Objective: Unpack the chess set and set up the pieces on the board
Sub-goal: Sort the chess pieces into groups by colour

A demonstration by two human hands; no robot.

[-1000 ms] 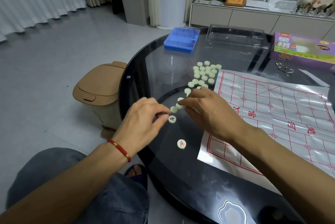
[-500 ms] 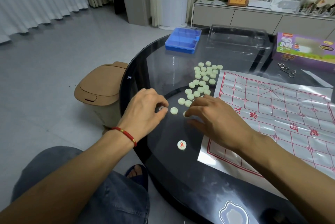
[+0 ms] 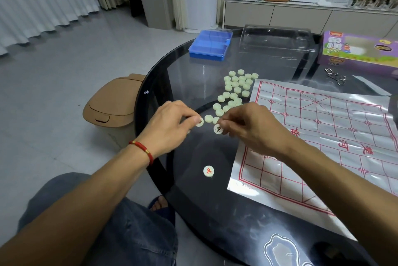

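Pinching one round piece (image 3: 199, 122) at frame centre, the left hand (image 3: 170, 127) holds it just above the glass table (image 3: 163, 84). Beside it, the right hand (image 3: 254, 127) pinches a piece marked in black (image 3: 218, 129). A red-marked piece (image 3: 208, 171) lies below them. Blank-side pieces (image 3: 235, 90) cluster above, left of the board sheet (image 3: 323, 136).

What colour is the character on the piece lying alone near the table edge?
Red, on a cream-white disc; it shows in the head view, the only one.
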